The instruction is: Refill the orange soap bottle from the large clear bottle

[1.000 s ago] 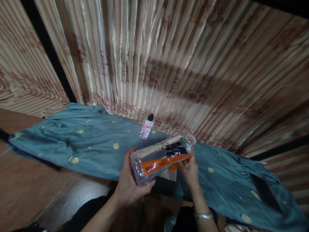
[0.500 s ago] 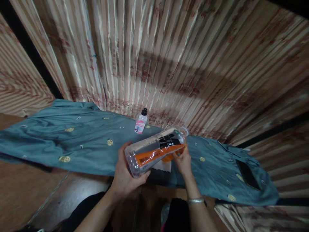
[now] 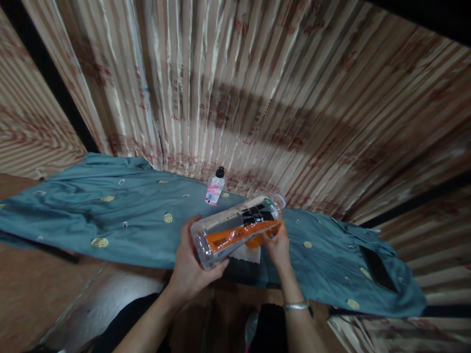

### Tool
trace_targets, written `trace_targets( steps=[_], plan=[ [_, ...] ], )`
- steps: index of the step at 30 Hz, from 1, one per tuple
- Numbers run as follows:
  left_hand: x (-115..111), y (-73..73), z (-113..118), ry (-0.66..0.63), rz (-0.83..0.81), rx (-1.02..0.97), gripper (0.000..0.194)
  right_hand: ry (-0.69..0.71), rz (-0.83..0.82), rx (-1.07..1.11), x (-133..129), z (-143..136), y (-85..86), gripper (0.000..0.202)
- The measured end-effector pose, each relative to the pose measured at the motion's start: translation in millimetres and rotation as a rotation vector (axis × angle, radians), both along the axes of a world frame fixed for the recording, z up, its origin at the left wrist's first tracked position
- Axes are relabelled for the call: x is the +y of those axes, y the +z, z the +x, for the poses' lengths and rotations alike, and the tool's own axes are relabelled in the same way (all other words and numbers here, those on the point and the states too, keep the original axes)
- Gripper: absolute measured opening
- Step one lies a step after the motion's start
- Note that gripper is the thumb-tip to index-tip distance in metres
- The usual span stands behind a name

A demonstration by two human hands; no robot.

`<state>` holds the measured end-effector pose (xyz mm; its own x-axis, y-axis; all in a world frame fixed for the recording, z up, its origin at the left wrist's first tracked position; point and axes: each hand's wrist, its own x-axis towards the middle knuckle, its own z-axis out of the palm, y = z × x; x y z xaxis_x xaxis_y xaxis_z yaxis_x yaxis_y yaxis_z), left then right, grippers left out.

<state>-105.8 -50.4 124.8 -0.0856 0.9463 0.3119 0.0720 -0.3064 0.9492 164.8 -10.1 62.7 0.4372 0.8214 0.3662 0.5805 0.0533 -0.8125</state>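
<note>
If the left hand (image 3: pixel 191 274) loosens, the clear bottle (image 3: pixel 235 233) could slip base-first, because the smooth plastic is cupped at the base end only by spread fingers and a thumb. Excess pressure could buckle the wall, which looks thin. A swing of the neck end could knock the small bottle (image 3: pixel 214 192) standing on the far side.

The clear bottle is held above the middle of the counter (image 3: pixel 140 220). Its long axis runs obliquely from near left to far right: base at the left hand, neck pointing right and far. Its exact slant to the counter cannot be read.

The right hand (image 3: pixel 277 245) has its fingers curled in beside the bottle's shoulder; the contact is partly hidden, so its hold cannot be confirmed. An orange item (image 3: pixel 253 241), partly covered, shows beneath, beside a white sheet (image 3: pixel 248 254).
</note>
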Motion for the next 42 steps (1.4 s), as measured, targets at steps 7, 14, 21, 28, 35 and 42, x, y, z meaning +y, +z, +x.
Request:
trace_targets(
  steps=[7,14,21,28,35,42],
  plan=[
    [-0.9,2.5,0.5,-0.010,0.016,0.004,0.087,0.018,-0.010,0.013,-0.5,0.5,-0.5,0.068],
    [-1.1,1.6,-2.1,-0.004,0.046,0.035,0.085,0.027,-0.010,0.005,-1.0,1.6,-1.9,0.071],
    [-1.5,0.4,-3.3,-0.012,0.029,0.028,0.088,0.036,0.004,-0.014,-1.0,0.4,-0.6,0.065],
    [-1.0,3.0,-0.5,-0.002,0.032,0.018,0.087,0.005,-0.015,-0.008,-0.2,0.9,-1.0,0.069],
    [-0.6,-1.3,-0.3,0.006,0.036,0.006,0.088,0.019,-0.013,-0.006,-0.8,1.0,0.7,0.070],
    [-1.0,-1.1,-1.3,-0.015,0.034,0.013,0.088,-0.001,0.024,-0.025,2.8,4.1,-8.0,0.073]
  ],
)
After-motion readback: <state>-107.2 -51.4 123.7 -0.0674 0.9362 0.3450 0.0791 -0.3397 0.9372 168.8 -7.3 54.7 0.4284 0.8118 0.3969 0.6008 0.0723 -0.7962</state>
